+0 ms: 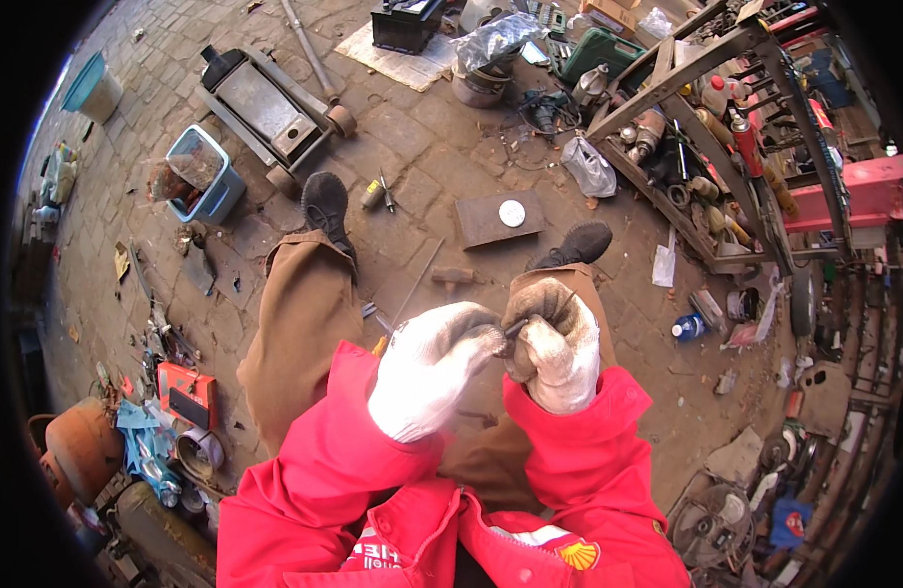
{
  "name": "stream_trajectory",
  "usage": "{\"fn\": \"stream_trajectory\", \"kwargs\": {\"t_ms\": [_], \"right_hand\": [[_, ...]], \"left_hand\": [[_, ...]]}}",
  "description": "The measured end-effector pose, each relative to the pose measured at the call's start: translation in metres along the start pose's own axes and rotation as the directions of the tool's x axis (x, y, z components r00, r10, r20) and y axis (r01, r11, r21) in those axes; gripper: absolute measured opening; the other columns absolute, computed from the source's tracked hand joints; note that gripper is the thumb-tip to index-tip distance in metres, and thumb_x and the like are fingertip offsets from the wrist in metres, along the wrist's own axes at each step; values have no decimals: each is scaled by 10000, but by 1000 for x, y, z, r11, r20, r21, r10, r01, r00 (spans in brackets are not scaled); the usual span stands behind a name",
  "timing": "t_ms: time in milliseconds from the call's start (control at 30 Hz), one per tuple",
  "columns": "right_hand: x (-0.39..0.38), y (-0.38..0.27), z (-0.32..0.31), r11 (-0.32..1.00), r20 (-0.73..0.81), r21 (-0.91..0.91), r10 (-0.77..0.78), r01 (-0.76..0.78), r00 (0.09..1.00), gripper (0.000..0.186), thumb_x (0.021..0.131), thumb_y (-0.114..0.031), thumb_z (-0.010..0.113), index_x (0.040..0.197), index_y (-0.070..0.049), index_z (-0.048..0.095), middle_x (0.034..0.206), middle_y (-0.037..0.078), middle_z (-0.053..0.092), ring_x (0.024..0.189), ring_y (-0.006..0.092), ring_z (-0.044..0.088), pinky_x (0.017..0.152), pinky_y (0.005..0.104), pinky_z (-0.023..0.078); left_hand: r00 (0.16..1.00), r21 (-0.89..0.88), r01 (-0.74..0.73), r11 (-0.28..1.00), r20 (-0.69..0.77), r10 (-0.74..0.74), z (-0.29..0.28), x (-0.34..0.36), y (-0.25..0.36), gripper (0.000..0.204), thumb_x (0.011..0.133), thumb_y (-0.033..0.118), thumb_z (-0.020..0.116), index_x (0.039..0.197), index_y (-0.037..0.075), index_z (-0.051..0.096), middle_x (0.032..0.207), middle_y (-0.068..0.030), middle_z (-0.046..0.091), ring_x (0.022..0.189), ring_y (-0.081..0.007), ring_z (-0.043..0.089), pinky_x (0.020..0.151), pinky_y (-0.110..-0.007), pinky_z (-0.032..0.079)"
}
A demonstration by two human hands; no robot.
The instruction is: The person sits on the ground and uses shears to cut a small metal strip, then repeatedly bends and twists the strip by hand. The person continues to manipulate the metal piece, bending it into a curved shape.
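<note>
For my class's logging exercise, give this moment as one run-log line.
left grip: gloved, pinching small dark piece | right grip: gloved, pinching it too | ahead: brown slab, white disc on top

Left gloved hand (424,370): white, grubby grey at the fingers
Right gloved hand (557,353): white, brown-grey smudges over the fingers
Jacket (309,451): bright red, a yellow-and-red emblem (579,556) on the right
Trousers (296,333): tan brown
Shoes (326,208): black
Paving (402,127): grey-brown, patterned by stone joints
Far-left bucket (87,86): teal, whitish below
Left crate (223,199): light blue
Near-left box (200,385): orange-red, black panel (188,409)
Far-right case (605,55): dark green
</note>
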State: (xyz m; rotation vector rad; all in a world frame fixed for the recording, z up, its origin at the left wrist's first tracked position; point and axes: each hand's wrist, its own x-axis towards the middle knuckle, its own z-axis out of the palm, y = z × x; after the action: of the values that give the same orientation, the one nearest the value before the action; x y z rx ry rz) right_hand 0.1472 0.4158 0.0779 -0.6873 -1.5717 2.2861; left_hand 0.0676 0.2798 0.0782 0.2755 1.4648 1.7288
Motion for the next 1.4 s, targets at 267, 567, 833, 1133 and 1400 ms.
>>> {"fn": "stream_trajectory", "kwargs": {"t_ms": [267,567,833,1133,1400], "right_hand": [[5,4,-8,975,113,161,134,-151,985,122,822,-19,556,926,-5,617,840,28,636,752,93,556,665,234,453],[3,-12,3,997,119,-17,74,-72,990,321,881,-254,672,1021,22,588,624,11,553,452,61,413,492,223,407],[-2,-8,1,995,185,-10,-97,101,978,331,881,-46,647,1184,55,559,1112,115,645,966,151,626,866,301,522],[-13,-25,14,990,122,-98,-93,105,988,190,851,-23,701,1016,52,644,889,98,703,774,158,674,701,303,567],[0,-45,8,614,497,-559,-290,557,818,96,728,-157,760,783,-147,683,580,93,584,514,314,589,476,406,456]], "left_hand": [[972,-399,225,889,162,-173,-7,3,1,200,912,193,625,919,-2,578,674,-9,511,512,-58,381,443,-218,265],[972,-442,222,869,171,-161,-8,2,6,269,950,266,625,902,12,549,608,-23,471,446,-90,343,434,-237,264],[978,-487,206,849,101,-180,-8,2,5,259,953,243,615,983,-11,572,615,-35,477,447,-92,349,420,-241,265],[988,-274,109,955,131,-75,-17,-2,2,230,932,86,609,1120,-42,580,913,-56,609,776,-107,560,666,-242,455],[782,95,-596,797,296,549,-25,13,2,202,828,145,693,930,-26,659,846,-135,614,747,-266,595,659,-351,467]]}}
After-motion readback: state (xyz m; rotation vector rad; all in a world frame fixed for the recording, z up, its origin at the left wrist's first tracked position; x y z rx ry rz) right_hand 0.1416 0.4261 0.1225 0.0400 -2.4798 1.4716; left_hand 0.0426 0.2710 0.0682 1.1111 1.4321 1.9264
